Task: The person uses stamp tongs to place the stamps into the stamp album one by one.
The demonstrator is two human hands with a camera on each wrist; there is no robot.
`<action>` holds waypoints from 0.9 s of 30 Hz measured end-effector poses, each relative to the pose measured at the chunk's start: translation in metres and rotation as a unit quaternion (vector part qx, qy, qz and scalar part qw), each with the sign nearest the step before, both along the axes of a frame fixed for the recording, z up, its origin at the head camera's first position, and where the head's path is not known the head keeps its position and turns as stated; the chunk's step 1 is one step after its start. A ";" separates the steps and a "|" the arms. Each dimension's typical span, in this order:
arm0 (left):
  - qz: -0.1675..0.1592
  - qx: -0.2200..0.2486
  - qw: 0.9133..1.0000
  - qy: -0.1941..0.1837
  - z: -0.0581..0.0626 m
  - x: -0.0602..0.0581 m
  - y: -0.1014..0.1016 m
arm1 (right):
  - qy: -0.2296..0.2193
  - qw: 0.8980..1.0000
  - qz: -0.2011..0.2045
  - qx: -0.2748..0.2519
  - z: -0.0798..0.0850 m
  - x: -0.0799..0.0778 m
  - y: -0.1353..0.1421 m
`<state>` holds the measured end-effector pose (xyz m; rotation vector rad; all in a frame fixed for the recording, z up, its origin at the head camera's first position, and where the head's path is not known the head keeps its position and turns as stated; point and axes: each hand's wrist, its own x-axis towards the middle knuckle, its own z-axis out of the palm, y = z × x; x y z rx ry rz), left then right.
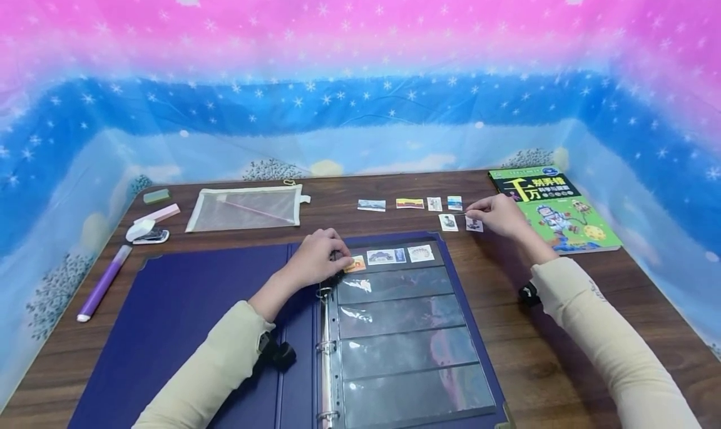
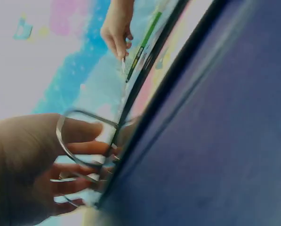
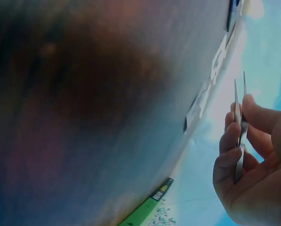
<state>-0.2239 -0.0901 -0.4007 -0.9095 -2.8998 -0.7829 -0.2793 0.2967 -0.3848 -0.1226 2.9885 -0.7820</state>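
Note:
A dark blue ring-binder stamp album [image 1: 214, 310] lies spread on the wooden table. Its black page [image 1: 400, 319] has clear strips, with an orange stamp [image 1: 356, 265] and several others along the top one. My left hand [image 1: 315, 258] rests at the page's upper left, thumb by the orange stamp, fingers loosely extended near a metal ring [image 2: 60, 134]. Metal tweezers [image 3: 238, 146] are gripped in my right hand [image 1: 498, 216], their tips apart in the right wrist view. They reach over the loose stamps, beside one portrait-like stamp [image 1: 449, 222] and above another stamp [image 1: 474, 225].
Behind the album lie more loose stamps [image 1: 410, 203] and a mesh zip pouch [image 1: 248, 210]. A green book [image 1: 563, 213] is at the right, under my right forearm's far side. At the left are a purple marker [image 1: 104, 285], a small stapler [image 1: 151, 233], a pink block [image 1: 159, 213] and a green eraser-like block [image 1: 156, 196].

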 end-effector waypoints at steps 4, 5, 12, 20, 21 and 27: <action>-0.028 -0.091 0.995 -0.004 0.013 0.013 0.006 | 0.006 1.000 -0.014 0.018 -0.006 -0.005 0.002; -0.032 -0.103 0.994 -0.009 0.015 0.016 0.007 | 0.007 1.000 -0.016 0.020 -0.007 -0.006 0.003; -0.032 -0.118 0.992 -0.013 0.020 0.024 0.013 | -0.010 0.999 -0.028 0.040 -0.007 -0.010 0.003; -0.029 -0.124 0.992 -0.024 0.022 0.030 0.020 | -0.012 0.999 -0.020 0.038 -0.005 -0.011 -0.001; -0.027 -0.128 0.991 -0.020 0.022 0.031 0.021 | -0.013 0.999 -0.021 0.039 -0.005 -0.011 -0.002; -0.009 -0.139 0.990 -0.008 0.020 0.042 0.028 | -0.014 0.998 -0.016 0.053 -0.006 -0.011 -0.003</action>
